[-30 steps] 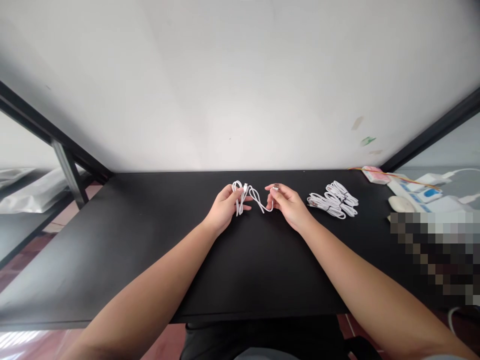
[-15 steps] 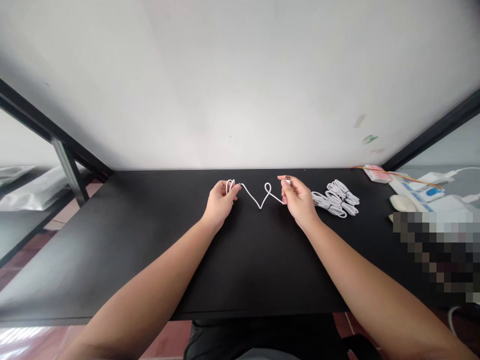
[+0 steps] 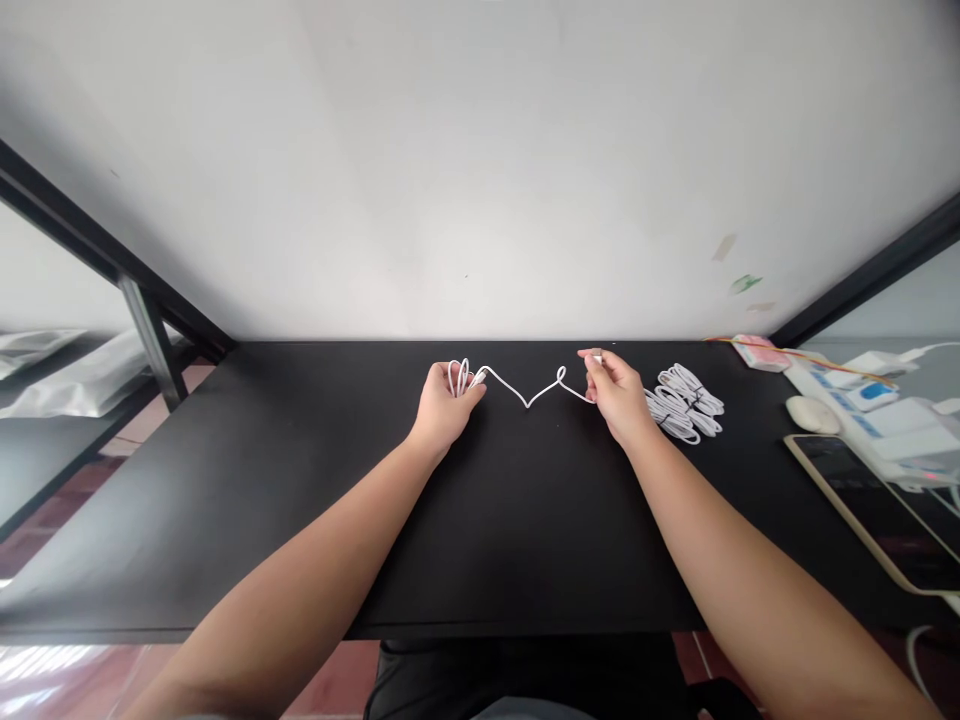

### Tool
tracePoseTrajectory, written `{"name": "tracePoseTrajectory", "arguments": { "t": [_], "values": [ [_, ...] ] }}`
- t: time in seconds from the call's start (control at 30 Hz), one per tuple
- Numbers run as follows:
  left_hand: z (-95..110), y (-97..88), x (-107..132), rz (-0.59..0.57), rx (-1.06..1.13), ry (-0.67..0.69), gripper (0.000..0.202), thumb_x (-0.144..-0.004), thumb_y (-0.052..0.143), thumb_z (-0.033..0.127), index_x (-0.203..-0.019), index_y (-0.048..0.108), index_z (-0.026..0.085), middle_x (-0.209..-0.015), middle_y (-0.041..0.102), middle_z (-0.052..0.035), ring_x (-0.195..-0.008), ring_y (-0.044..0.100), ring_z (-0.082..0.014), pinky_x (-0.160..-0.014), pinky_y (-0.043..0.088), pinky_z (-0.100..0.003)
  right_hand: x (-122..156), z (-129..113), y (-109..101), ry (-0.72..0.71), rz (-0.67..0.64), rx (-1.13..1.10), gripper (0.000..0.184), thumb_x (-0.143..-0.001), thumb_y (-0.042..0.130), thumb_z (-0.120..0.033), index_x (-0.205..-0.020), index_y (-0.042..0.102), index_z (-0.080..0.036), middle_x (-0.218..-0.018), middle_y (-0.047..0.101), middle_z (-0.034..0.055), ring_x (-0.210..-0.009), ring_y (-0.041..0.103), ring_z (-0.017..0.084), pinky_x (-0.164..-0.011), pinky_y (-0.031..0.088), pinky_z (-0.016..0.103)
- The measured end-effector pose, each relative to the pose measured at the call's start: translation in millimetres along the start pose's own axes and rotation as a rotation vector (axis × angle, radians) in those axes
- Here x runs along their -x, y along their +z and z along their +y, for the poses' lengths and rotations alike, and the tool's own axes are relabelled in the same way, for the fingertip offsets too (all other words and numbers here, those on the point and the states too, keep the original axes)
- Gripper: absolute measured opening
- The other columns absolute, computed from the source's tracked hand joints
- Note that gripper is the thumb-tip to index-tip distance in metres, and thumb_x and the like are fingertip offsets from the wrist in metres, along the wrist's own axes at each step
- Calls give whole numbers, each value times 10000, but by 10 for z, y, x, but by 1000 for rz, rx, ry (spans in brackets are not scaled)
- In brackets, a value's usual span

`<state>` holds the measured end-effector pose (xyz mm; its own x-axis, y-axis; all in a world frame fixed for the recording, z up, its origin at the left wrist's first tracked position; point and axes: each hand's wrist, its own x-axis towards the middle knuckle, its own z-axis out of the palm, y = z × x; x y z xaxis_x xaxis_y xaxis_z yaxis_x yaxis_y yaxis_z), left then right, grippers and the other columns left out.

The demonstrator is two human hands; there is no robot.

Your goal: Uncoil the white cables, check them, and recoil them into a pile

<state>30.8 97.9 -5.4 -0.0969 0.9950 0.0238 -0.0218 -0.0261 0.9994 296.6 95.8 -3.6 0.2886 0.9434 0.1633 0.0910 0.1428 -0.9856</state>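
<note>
A white USB cable (image 3: 527,404) hangs between my two hands over the black table (image 3: 480,520), with a bend at its lowest point and a small loop nearer the right. My left hand (image 3: 445,405) is closed on several loops of the cable and one end of it, the plug partly hidden by the fingers. My right hand (image 3: 616,392) pinches the other end, whose metal USB plug shows above the fingers. Just right of that hand lie bundled white cables (image 3: 684,402), tied with dark bands.
At the right stand a power strip with white plugs (image 3: 870,365), a white rounded object like a mouse (image 3: 814,414) and a phone (image 3: 862,500). A pink-white box (image 3: 760,352) sits at the back right. Black frame bars (image 3: 154,335) edge the left side.
My right hand has moved to the right, drawing the cable span wider and its small loop tighter. The plug end in my left hand has turned. The view has shifted slightly.
</note>
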Motion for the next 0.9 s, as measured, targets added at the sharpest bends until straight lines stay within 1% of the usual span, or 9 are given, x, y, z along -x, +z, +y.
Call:
{"name": "tracePoseTrajectory", "arguments": {
  "t": [0.07, 0.13, 0.23, 0.3, 0.47, 0.53, 0.63, 0.83, 0.9],
  "values": [
    [15, 13, 4, -30, 49, 11, 407, -718, 800, 207, -993, 501, 198, -959, 689, -30, -898, 684, -154, -825, 495, -295, -5, 8, -3, -7, 1, 6, 406, -860, 676, -549, -1082, 708, -211, -616, 413, -65, -502, 410, 86, -465, 376, 221],
    [53, 30, 20, -74, 90, 2, 380, -734, 786, 214, -988, 503, 198, -981, 703, -48, -914, 694, -166, -780, 496, -279, 2, 0, 2, -14, -1, 6, 409, -860, 676, -554, -1081, 707, -211, -622, 418, -64, -508, 412, 87, -468, 375, 222],
    [130, 54, 53, -120, 90, -39, 341, -771, 767, 267, -984, 512, 193, -996, 711, -63, -767, 670, -137, -610, 447, -236, 41, -46, 30, -12, -18, -5, 422, -859, 673, -572, -1074, 705, -210, -632, 420, -64, -503, 400, 83, -475, 381, 228],
    [168, 66, 68, -127, 96, -59, 333, -778, 771, 305, -964, 521, 189, -950, 695, -45, -682, 630, -108, -569, 421, -226, 87, -89, 64, -2, -48, 0, 446, -864, 655, -599, -1066, 704, -205, -643, 426, -59, -500, 394, 81, -482, 392, 234],
    [142, 63, 65, -131, 120, -40, 343, -772, 786, 339, -929, 522, 187, -880, 638, -1, -714, 611, -98, -681, 469, -239, 224, -175, 160, -16, -172, 109, 466, -888, 604, -624, -1069, 710, -207, -662, 425, -41, -555, 445, 113, -535, 452, 263],
    [101, 46, 56, -130, 78, 2, 368, -751, 798, 295, -958, 511, 192, -876, 632, 7, -747, 609, -103, -723, 471, -243, 264, -195, 182, -37, -195, 174, 441, -881, 628, -595, -1092, 707, -216, -668, 433, -37, -584, 458, 127, -562, 465, 276],
    [61, 18, 47, -111, -38, 75, 381, -726, 794, 238, -962, 497, 203, -832, 610, 27, -726, 584, -99, -720, 458, -237, 295, -214, 189, -80, -192, 258, 397, -878, 651, -545, -1102, 704, -222, -653, 433, -41, -578, 432, 128, -574, 443, 280],
    [102, 7, 68, -164, -205, 107, 241, -763, 701, 204, -982, 604, 223, -909, 633, 10, -575, 510, -79, -540, 361, -220, 269, -207, 147, -101, -108, 292, 447, -923, 555, -588, -1087, 716, -204, -631, 444, -30, -528, 383, 126, -526, 394, 279],
    [128, 8, 86, -209, -267, 118, 162, -787, 687, 224, -946, 661, 223, -882, 641, 0, -588, 512, -96, -549, 366, -230, 241, -177, 128, -92, -79, 300, 475, -926, 540, -605, -1118, 719, -209, -618, 449, -30, -517, 395, 132, -524, 401, 283]
  ]
}}
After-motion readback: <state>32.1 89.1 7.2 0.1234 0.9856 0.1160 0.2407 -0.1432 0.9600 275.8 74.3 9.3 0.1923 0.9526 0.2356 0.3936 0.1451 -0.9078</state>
